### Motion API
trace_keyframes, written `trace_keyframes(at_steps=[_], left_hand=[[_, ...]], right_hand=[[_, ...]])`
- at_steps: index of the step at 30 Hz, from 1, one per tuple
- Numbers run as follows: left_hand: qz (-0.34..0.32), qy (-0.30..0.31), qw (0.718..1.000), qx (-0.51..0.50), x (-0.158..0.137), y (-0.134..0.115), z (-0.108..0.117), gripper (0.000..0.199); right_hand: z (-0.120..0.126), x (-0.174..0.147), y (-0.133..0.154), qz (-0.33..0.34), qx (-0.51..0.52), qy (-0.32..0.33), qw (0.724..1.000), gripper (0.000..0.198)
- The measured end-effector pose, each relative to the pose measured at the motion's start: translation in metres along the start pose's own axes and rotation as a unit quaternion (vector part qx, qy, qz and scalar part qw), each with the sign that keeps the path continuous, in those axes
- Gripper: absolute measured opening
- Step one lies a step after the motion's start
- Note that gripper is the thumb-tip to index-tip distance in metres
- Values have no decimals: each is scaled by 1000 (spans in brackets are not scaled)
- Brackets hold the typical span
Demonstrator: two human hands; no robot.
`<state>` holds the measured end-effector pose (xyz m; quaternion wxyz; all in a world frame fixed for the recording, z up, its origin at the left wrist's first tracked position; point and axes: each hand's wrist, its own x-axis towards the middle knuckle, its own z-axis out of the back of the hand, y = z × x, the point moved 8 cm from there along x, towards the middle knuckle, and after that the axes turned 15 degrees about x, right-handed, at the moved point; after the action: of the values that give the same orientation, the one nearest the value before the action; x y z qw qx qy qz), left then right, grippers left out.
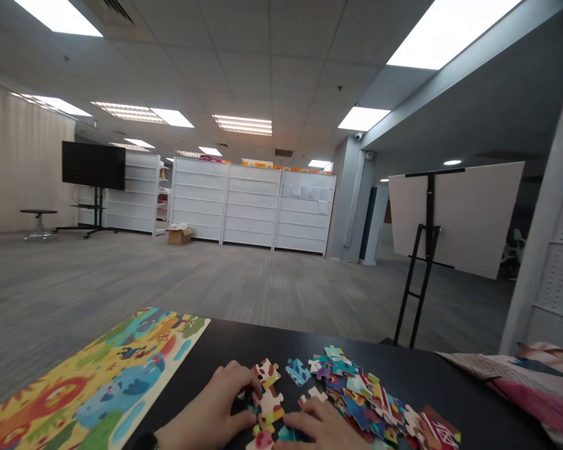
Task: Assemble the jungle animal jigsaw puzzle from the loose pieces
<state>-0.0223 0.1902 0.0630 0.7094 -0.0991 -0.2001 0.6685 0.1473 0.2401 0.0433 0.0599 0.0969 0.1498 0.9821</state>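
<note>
My left hand (223, 403) is curled at the left end of a small cluster of puzzle pieces (271, 405), thumb and forefinger gripping a partly hidden piece at its edge. My right hand (321, 425) comes in from the lower right, fingers bent, with a teal puzzle piece (287, 434) between thumb and fingertips. Above the cluster lies a brown-spotted cream piece (266, 373). A blue patterned piece (298, 372) rests apart beside it. Right of my hands, a heap of loose puzzle pieces (356, 400) spreads over the black table (244, 336).
A colourful animal picture sheet (122, 381) lies along the table's left side. Crumpled striped fabric (535, 387) sits at the right edge. Beyond are a board on a black stand (417, 294), white shelving (251, 206), a cardboard box (179, 235) and a screen (94, 165).
</note>
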Motion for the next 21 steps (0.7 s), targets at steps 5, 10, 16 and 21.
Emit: trace_keyframes(at_steps=[5,10,16,21], left_hand=[[-3,-31,999,-5,2,9,2,44],[-50,-57,997,-2,-1,0,17,51],[-96,-84,992,1,-3,-9,25,49],[-91,-77,993,18,-4,-2,25,23]], right_hand=[[31,-6,16,-91,29,-16,995,38],[56,-15,6,-178,25,-70,981,28],[52,-12,15,-124,112,-131,977,51],[32,-11,-8,-212,429,-201,854,20]])
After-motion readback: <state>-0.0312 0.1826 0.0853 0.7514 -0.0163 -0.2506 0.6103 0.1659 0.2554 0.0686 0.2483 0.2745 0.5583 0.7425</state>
